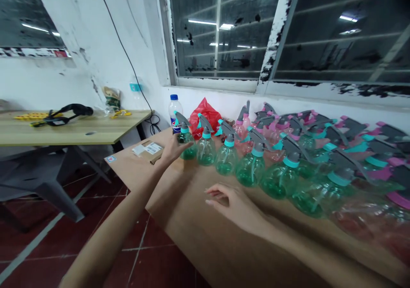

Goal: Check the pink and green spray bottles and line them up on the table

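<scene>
At far end of row (226, 162) — green spray bottle (189, 152) within spread left grip (172, 151), hold unclear — right grip (238, 202) parted.

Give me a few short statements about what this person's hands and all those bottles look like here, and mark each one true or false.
1. The left hand is at the leftmost green spray bottle. True, though how firmly it grips is hard to tell.
2. The right hand is clenched around a spray bottle. False: it holds nothing, and its thumb and fingers are apart.
3. A blue-capped bottle stands near the wall, behind the leftmost green spray bottle. True.
4. The red plastic bag lies on the floor. False: it is behind the front row of bottles, by the wall.
5. Every spray bottle is green. False: pink bottles are there too.
</scene>
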The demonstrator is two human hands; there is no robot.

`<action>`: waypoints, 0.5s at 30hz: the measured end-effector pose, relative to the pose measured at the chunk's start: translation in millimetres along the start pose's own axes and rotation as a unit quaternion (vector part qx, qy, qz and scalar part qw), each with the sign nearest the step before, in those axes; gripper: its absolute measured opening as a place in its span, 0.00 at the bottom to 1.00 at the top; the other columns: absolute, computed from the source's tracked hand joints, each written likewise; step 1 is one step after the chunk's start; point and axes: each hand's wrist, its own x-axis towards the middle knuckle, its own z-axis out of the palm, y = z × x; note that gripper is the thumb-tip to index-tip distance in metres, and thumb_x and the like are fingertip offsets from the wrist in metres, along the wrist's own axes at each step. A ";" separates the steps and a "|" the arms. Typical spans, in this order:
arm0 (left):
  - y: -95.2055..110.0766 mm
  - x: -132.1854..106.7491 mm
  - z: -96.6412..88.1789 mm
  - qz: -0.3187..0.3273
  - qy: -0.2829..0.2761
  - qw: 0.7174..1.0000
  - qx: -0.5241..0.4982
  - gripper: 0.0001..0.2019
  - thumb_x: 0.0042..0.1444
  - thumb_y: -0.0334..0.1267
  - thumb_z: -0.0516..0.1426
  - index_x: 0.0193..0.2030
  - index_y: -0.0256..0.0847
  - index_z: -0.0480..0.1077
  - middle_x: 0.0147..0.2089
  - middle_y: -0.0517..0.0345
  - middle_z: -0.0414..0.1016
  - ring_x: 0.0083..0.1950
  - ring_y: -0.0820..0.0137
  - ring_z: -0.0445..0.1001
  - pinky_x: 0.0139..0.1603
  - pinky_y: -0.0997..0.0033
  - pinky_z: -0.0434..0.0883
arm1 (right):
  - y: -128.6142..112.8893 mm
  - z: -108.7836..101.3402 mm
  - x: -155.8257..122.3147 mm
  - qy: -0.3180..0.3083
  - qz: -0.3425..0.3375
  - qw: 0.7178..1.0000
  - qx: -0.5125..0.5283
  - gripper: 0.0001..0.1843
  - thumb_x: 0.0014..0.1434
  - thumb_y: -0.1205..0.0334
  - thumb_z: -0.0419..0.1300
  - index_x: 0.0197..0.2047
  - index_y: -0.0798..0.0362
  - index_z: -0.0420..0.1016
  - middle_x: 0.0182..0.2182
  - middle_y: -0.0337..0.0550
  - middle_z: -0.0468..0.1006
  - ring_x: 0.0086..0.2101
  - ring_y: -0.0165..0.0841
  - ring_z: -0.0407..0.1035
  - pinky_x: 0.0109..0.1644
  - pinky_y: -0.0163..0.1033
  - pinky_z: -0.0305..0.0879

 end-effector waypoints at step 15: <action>159.0 -185.4 20.3 0.181 -0.214 0.958 -0.061 0.29 0.54 0.52 0.61 0.60 0.49 0.59 0.55 0.53 0.71 0.53 0.55 0.72 0.51 0.52 0.70 | 2.7 -102.2 -98.0 0.116 0.005 0.993 -0.009 0.42 0.48 0.51 0.68 0.62 0.40 0.53 0.62 0.46 0.62 0.60 0.46 0.58 0.62 0.58 0.57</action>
